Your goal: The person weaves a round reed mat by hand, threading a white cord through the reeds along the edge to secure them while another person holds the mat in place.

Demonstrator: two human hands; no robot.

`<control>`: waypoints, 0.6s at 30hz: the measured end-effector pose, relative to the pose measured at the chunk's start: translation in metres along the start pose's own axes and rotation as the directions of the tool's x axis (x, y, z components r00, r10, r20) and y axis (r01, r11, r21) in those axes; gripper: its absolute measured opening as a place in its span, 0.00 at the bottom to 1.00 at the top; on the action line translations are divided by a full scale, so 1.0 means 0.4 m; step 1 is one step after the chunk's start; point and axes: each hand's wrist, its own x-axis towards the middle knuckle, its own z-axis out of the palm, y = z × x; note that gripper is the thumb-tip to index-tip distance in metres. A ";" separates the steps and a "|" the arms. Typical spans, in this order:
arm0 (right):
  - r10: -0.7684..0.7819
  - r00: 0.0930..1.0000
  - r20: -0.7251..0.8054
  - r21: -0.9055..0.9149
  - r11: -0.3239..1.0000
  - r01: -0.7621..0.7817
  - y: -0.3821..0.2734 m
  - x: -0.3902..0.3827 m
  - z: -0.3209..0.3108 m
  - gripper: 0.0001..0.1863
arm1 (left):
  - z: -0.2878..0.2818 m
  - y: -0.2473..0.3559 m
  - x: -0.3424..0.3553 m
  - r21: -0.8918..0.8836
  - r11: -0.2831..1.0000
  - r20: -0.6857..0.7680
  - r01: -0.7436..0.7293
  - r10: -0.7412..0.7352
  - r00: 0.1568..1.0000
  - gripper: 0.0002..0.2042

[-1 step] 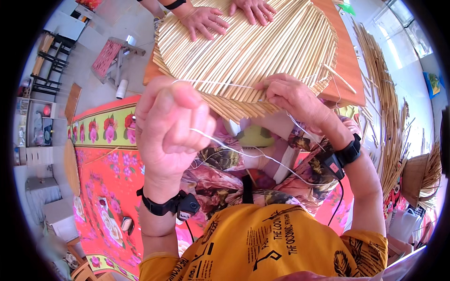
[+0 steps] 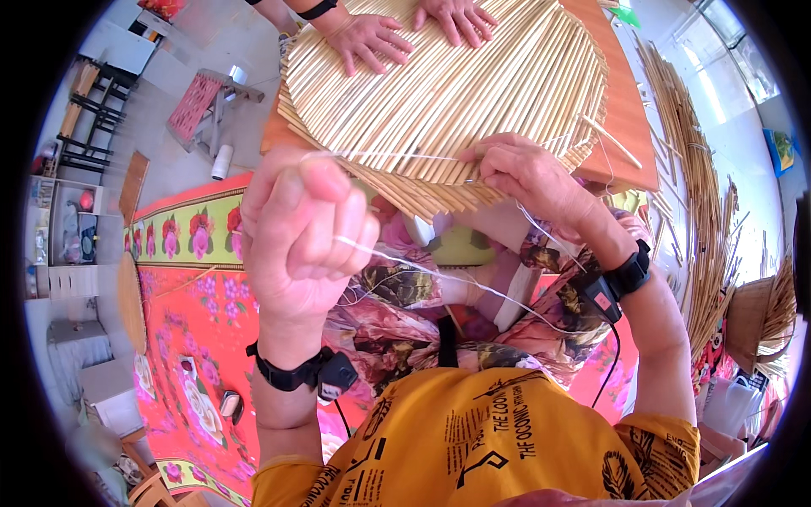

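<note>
My left hand (image 2: 306,226) is closed around a white thread (image 2: 439,276), in the air just off the near left rim of a round mat of pale straw-coloured sticks (image 2: 456,93). The thread stretches from that hand toward the mat's near edge, and a loose length hangs over my legs. My right hand (image 2: 524,176) has its fingers bent and pressed on the near right rim where the thread meets it; whether they pinch thread, rim or both is hard to tell. Another person's two hands (image 2: 368,42) lie with fingers spread on the mat's far side.
The mat lies on a wooden table (image 2: 629,144). Below is a red floral floor covering (image 2: 194,321). A pink-topped stool (image 2: 193,108) stands at the upper left. Long loose sticks (image 2: 693,203) and a basket of sticks (image 2: 743,325) are at the right; shelving (image 2: 72,220) is at the left.
My left hand has shifted very slightly left, with the thread moving along with it. My right hand and the other person's hands are nearly unchanged.
</note>
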 end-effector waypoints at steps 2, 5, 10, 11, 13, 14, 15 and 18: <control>-0.025 1.000 -0.013 -0.018 1.000 0.025 0.001 -0.004 -0.002 0.03 | 0.018 0.001 -0.019 0.056 0.998 0.004 0.006 -0.007 1.000 0.11; -0.042 0.999 0.001 -0.020 0.999 0.042 0.001 -0.002 -0.009 0.02 | 0.056 0.002 -0.020 0.057 0.996 0.011 0.063 -0.064 0.998 0.12; 0.275 0.953 -0.126 0.523 0.835 -0.172 -0.010 -0.029 -0.019 0.03 | 0.110 0.049 -0.062 0.632 0.742 0.069 0.223 -0.341 0.938 0.15; 0.371 0.913 -0.171 0.679 0.716 -0.164 -0.017 -0.040 -0.019 0.03 | 0.139 0.055 -0.072 0.737 0.634 0.141 0.232 -0.481 0.865 0.14; 0.393 0.895 -0.212 0.551 0.804 -0.223 -0.046 -0.076 -0.018 0.04 | 0.168 0.022 -0.155 0.928 0.373 0.292 -0.015 -0.700 0.652 0.10; 0.430 0.887 -0.171 0.523 0.802 -0.288 -0.077 -0.101 -0.029 0.04 | 0.185 0.031 -0.177 0.976 0.214 0.145 0.042 -0.780 0.609 0.09; 0.473 0.868 -0.149 0.476 0.804 -0.356 -0.106 -0.129 -0.050 0.04 | 0.189 0.035 -0.176 0.996 0.061 0.013 0.068 -0.832 0.554 0.08; 0.508 0.860 -0.050 0.519 0.749 -0.412 -0.176 -0.169 -0.046 0.02 | 0.066 0.062 -0.199 0.988 -0.124 -0.142 0.097 -0.442 0.886 0.08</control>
